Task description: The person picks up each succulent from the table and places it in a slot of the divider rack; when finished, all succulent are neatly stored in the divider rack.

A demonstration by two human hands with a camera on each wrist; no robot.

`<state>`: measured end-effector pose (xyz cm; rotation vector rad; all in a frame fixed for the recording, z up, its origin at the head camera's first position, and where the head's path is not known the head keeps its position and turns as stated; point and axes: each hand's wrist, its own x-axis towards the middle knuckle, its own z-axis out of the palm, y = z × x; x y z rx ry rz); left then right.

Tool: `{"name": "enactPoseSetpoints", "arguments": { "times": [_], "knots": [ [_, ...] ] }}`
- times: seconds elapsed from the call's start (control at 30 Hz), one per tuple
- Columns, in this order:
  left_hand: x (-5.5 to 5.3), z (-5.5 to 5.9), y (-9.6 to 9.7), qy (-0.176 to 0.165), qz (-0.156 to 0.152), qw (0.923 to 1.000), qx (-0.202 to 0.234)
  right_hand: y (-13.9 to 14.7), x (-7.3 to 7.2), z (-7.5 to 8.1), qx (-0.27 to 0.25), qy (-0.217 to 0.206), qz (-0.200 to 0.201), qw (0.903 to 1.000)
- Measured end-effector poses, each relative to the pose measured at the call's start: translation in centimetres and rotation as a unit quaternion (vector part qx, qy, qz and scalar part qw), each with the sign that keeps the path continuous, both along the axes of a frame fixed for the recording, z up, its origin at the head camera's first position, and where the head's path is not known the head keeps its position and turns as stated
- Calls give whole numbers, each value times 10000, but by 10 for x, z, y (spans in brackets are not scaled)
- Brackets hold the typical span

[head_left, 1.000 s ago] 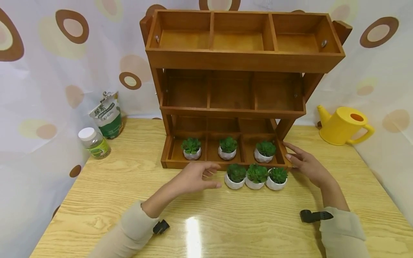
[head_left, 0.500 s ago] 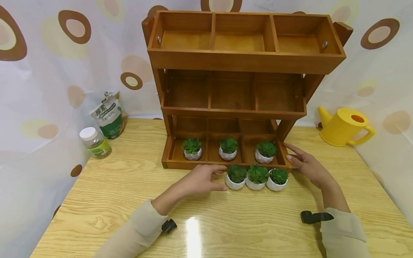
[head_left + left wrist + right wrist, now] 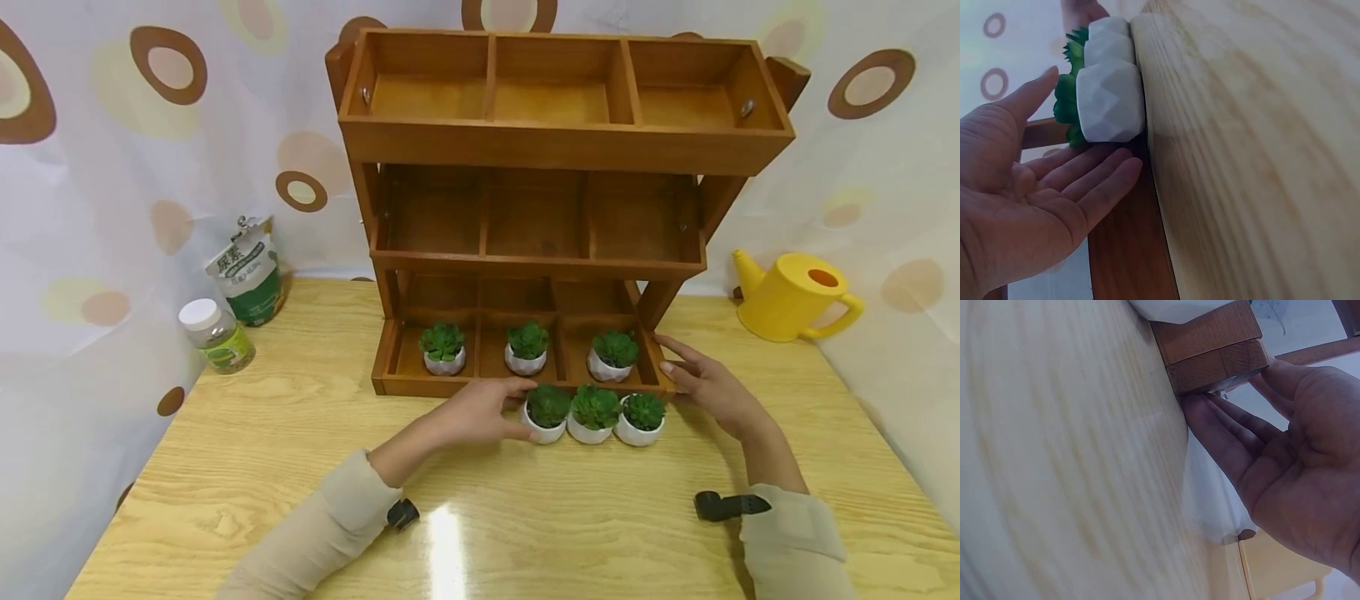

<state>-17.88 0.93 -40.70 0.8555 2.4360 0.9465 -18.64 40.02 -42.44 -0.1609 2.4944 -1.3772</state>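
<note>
My left hand [image 3: 483, 410] reaches to the leftmost of three potted succulents [image 3: 545, 423] in a row before the wooden shelf's bottom tier. Its thumb and fingers spread around that white faceted pot. In the left wrist view the fingers [image 3: 1100, 178] lie nearly straight beside the pot [image 3: 1110, 103], the thumb held well apart. The other two in front are the middle succulent [image 3: 595, 408] and the right succulent [image 3: 643, 412]. With extended fingers my right hand [image 3: 708, 387] touches the right end of the wooden shelf [image 3: 525, 385]; its fingertips rest against the wood end [image 3: 1216, 365] in the right wrist view.
Three more succulents, left [image 3: 444, 350], centre [image 3: 527, 350] and right [image 3: 612, 358], stand in the bottom compartments. A yellow watering can [image 3: 795, 296] is at right. At left are a white-lidded jar [image 3: 217, 337] and a green-white pouch [image 3: 250, 275]. A patterned curtain [image 3: 97, 217] hangs behind.
My left hand has moved right, from beside the front row to around the leftmost pot. My right hand stays at the shelf's end. The pots have not moved.
</note>
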Motion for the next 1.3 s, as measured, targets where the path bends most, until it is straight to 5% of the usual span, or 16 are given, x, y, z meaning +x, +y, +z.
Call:
{"name": "enactPoseSetpoints", "arguments": {
  "times": [0.87,1.1,1.3],
  "knots": [
    [3,2,29,424,-439,9968,-516,0,0,-1,-16,-23,-8,10000],
    [6,13,21,122,-137,9998,-96,0,0,-1,38,-44,-6,10000],
    [8,30,12,362,78,9989,275,-2,0,0,73,-51,-6,10000]
  ]
}}
